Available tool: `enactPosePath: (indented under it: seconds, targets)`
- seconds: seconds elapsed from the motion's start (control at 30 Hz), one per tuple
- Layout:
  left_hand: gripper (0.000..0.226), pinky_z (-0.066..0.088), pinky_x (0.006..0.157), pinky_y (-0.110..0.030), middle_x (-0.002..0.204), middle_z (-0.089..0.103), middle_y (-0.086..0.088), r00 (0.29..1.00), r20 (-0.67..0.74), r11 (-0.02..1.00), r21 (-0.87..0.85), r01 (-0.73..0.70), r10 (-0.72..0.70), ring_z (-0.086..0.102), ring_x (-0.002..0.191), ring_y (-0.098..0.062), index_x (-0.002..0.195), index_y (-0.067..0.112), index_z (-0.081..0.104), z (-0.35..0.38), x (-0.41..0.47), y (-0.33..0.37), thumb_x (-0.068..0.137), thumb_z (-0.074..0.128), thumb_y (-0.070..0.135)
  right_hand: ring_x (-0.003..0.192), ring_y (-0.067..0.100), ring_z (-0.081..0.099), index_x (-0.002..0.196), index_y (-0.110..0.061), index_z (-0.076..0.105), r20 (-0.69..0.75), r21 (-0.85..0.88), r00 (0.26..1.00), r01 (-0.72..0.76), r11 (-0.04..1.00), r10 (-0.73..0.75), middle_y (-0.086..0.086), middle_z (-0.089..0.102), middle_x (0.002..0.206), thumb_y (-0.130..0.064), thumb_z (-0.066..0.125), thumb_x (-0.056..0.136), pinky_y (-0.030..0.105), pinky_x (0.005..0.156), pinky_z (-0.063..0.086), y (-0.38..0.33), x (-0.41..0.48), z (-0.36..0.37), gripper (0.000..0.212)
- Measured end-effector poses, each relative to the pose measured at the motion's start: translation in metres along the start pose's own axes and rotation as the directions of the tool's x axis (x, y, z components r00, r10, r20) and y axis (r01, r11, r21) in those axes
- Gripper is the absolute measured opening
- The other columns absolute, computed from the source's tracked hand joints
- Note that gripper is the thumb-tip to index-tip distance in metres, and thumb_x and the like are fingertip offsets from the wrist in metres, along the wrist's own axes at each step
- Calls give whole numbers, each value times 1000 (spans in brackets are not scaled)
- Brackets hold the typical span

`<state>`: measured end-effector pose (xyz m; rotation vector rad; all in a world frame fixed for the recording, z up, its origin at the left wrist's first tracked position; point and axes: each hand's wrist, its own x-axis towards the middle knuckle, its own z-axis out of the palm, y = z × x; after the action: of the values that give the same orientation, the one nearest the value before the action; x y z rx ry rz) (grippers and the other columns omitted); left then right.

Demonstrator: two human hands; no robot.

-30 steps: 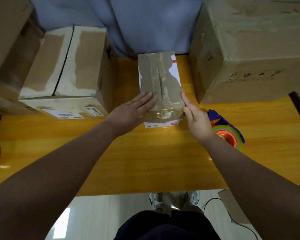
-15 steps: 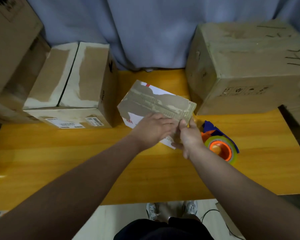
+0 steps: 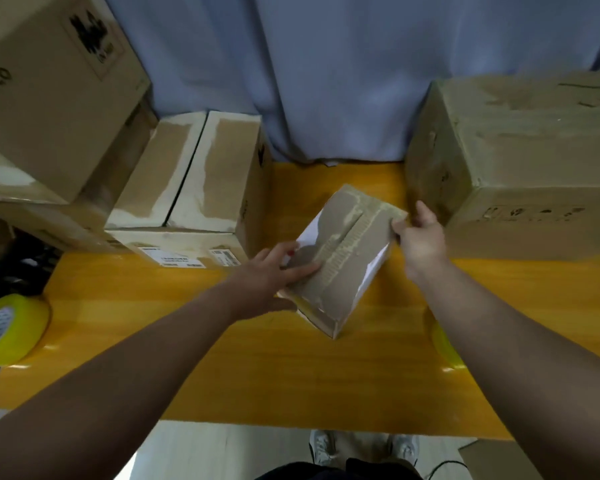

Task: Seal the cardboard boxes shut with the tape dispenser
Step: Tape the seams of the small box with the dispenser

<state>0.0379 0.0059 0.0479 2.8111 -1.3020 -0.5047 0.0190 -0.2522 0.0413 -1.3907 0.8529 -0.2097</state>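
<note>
Both hands, left hand (image 3: 267, 278) and right hand (image 3: 421, 237), are gripping the small box (image 3: 343, 261), holding it tilted between them. I'd be laying it flat, seam up, before taping.

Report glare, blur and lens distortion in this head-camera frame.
Head view: small glare spots on the glossy table beside the yellow tape roll and near the right forearm. Head view: soft overall, the shipping label on the left box unreadable. Head view: wide-angle bend leans the large box outward, forearms stretched at the bottom corners.
</note>
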Motion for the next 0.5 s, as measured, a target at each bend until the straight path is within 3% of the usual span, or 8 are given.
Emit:
enactPosePath:
  seconds: [0.07, 0.17, 0.27, 0.33, 0.4, 0.47, 0.5]
  targets:
    - [80, 42, 104, -39, 150, 17, -8, 999, -41, 999, -4, 36, -36, 33, 133, -27, 149, 43, 4, 0, 1, 13, 90, 59, 42, 108, 19, 55, 146, -18, 32, 139, -57, 990, -30, 998, 38, 2, 54, 128, -5, 59, 93, 32, 86, 48, 8, -17, 9, 62]
    - [69, 51, 90, -39, 129, 33, -8, 994, -87, 997, -31, 66, -69, 50, 111, -27, 148, 30, 25, 1, 10, 36, 89, 58, 46, 95, 13, 56, 140, -24, 36, 311, -256, 951, 81, 963, 2, -5, 57, 112, -9, 57, 95, 23, 70, 44, 19, -43, 7, 52]
    - [65, 52, 79, -40, 115, 33, -7, 984, -126, 992, -33, 123, -126, 53, 91, -26, 140, 20, 31, -1, 31, 57, 88, 58, 49, 96, 10, 53, 144, -24, 33, 342, -373, 940, 149, 916, -13, -6, 55, 113, -17, 54, 97, 20, 74, 42, 22, -44, -10, 52]
    - [62, 47, 73, -34, 114, 32, -7, 975, -159, 987, -52, 151, -157, 49, 86, -22, 136, 16, 33, -2, 50, 69, 89, 58, 48, 104, 7, 49, 146, -20, 35, 336, -432, 941, 187, 882, -35, -11, 52, 118, -19, 51, 99, 17, 85, 40, 21, -36, -24, 50]
    - [60, 46, 73, -34, 115, 30, -7, 962, -193, 980, -91, 178, -192, 47, 86, -21, 137, 16, 34, -3, 66, 77, 90, 58, 46, 122, 12, 48, 145, -17, 41, 293, -485, 954, 203, 851, -60, -6, 52, 134, -24, 52, 98, 25, 104, 37, 23, -23, -39, 48]
    - [62, 50, 79, -36, 118, 29, -8, 950, -208, 969, -129, 210, -233, 49, 94, -23, 140, 17, 32, -3, 77, 80, 91, 58, 44, 129, 18, 48, 138, -13, 50, 261, -475, 963, 185, 860, -62, 3, 54, 138, -24, 52, 98, 34, 110, 36, 25, -13, -55, 41]
    - [63, 51, 83, -37, 119, 30, -8, 943, -218, 964, -143, 225, -252, 50, 99, -24, 141, 18, 30, -2, 81, 82, 91, 57, 44, 128, 19, 48, 134, -10, 55, 265, -481, 962, 186, 857, -61, 5, 56, 135, -21, 51, 99, 31, 109, 36, 26, -8, -65, 37]
